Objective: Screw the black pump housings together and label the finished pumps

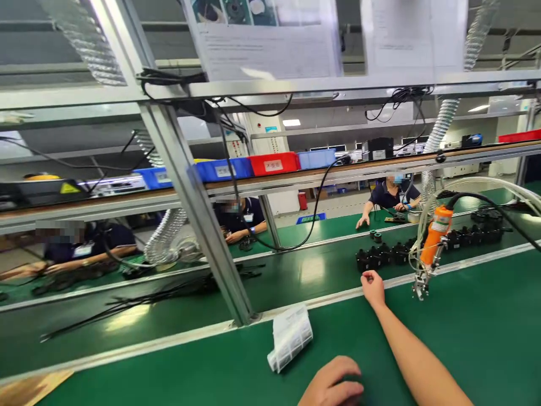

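Observation:
My right hand point(373, 289) reaches out over the white rail in front of the black parts point(379, 255). Its fingers are curled together, and no object shows in them. Near the bottom edge is my left hand point(332, 382), fingers loosely bent and apart, with nothing visible between them. Just beyond it on the green worktop point(203, 366) lies a partly rolled sheet of white labels point(291, 337). To the right of my right hand hangs an orange power screwdriver point(437, 234) with a metal tip fixture, its cable and hoses trailing right.
A metal post point(198, 214) rises left of the labels. Black cables point(169, 293) lie along the belt. Blue and red bins point(274, 164) stand on the shelf. Several co-workers sit across the belt, one point(391, 194) beyond the black parts. Brown cardboard point(36, 389) sits at lower left.

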Demonstrator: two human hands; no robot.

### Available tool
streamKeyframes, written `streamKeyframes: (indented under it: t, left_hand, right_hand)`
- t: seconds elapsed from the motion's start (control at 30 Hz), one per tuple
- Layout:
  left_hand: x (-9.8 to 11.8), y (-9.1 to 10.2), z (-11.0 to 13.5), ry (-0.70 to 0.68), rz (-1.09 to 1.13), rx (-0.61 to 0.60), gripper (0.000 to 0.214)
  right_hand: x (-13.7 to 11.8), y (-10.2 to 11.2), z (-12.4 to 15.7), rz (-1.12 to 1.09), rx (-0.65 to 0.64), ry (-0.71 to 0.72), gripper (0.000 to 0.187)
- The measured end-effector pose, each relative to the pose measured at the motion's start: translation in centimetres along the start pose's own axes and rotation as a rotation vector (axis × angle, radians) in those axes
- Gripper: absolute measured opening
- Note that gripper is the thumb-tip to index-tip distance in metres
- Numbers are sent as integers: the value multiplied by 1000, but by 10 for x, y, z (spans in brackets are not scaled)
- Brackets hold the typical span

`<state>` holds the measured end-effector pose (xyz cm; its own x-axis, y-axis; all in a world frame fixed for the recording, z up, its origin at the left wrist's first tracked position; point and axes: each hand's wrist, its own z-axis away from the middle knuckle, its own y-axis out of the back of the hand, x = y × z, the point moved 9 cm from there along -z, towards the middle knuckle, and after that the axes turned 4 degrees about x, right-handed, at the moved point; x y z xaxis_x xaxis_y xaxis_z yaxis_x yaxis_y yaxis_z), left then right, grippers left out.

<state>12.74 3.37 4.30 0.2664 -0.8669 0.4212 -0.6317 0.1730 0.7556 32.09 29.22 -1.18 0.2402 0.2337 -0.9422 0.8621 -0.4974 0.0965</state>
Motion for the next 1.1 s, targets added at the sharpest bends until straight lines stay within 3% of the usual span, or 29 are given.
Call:
streamKeyframes:
  t: [0.1, 0.17, 0.23, 0.27, 0.33, 0.4, 0.53, 0.63, 0.87, 1.1]
  left_hand:
    - [4, 26, 5, -38, -89, 148, 30]
    - [-12, 54, 8, 29, -144, 217, 28]
    - [-52, 97, 12, 268, -187, 290, 27]
    - [-80, 124, 19, 477, -206, 352, 29]
    - [-116, 165, 25, 642, -229, 400, 41]
    - [-148, 185, 33, 769, -219, 363, 48]
    - [-179, 174, 52, 892, -161, 233, 55]
    - [-187, 162, 59, 929, -128, 190, 56]
    - [-213, 158, 44, 1038, 108, 84, 33]
    - [-194, 132, 47, 1040, 736, 6, 73]
  right_hand:
    - [-2, -2, 6, 16, -65, 29, 27]
    - [-6, -6, 11, 16, -119, 54, 27]
    - [-12, -14, 20, -2, -182, 76, 28]
    - [-16, -21, 27, -17, -217, 85, 28]
    - [-26, -42, 49, -54, -301, 95, 30]
    - [-40, -73, 79, -92, -407, 99, 34]
    - [-65, -142, 141, -132, -620, 88, 38]
    - [-70, -170, 164, -149, -690, 66, 32]
    - [-68, -165, 160, -291, -706, -22, 25]
    - [-80, -160, 157, -427, -737, -37, 35]
